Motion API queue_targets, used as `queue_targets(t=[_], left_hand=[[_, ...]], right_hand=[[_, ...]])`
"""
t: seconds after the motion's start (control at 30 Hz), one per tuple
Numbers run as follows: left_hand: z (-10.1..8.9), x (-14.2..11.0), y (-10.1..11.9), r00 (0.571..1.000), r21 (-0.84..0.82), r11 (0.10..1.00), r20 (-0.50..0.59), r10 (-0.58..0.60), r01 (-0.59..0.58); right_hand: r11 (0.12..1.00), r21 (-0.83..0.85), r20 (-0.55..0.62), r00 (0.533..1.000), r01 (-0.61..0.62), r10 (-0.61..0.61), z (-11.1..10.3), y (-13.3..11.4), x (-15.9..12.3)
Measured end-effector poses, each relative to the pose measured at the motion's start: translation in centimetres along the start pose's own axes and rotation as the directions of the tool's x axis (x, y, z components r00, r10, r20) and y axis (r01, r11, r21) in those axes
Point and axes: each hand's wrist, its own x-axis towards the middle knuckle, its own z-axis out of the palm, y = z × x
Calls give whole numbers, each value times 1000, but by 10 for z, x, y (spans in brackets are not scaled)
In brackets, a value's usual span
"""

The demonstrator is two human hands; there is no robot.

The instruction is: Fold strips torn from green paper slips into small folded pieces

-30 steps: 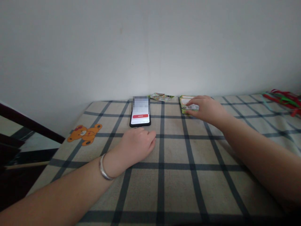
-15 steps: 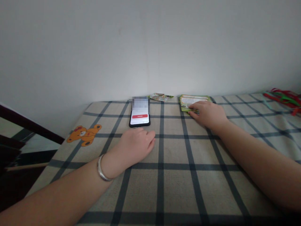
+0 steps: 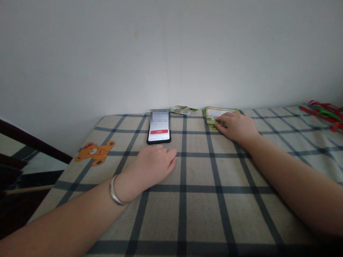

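One phone (image 3: 159, 136): flat on the surface (image 3: 200, 171)
Left hand (image 3: 155, 162): fingers curled together, just near of phone
Right hand (image 3: 238, 127): fingers touching cards (image 3: 214, 112), far right; cannot tell if clamped

Worn on the left wrist (image 3: 131, 185) is a stiff, silver-coloured bangle (image 3: 113, 195), its smooth, rounded band gleaming dully from where I stand. The left hand (image 3: 154, 162) and right hand (image 3: 235, 126) are bare, as are both forearms (image 3: 292, 182), as far as I can see.
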Motion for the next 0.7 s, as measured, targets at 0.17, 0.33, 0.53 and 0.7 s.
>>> queue_targets(t=[0.17, 0.33, 0.53, 0.7], left_hand=[[2, -1, 0, 1000, 7, 1000, -13, 5, -5], [2, 0, 1, 1000, 5, 1000, -22, 5, -5], [2, -1, 0, 999, 9, 1000, -31, 11, -10], [1, 0, 0, 1000, 4, 1000, -22, 7, -7]], right_hand=[[1000, -9, -6, 1000, -14, 14, -1, -1, 2], [998, 24, 8, 999, -50, 50, -2, -1, 2], [997, -83, 32, 999, -5, 8, 0, -6, 4], [987, -160, 17, 1000, 14, -11, -2, -11, 2]])
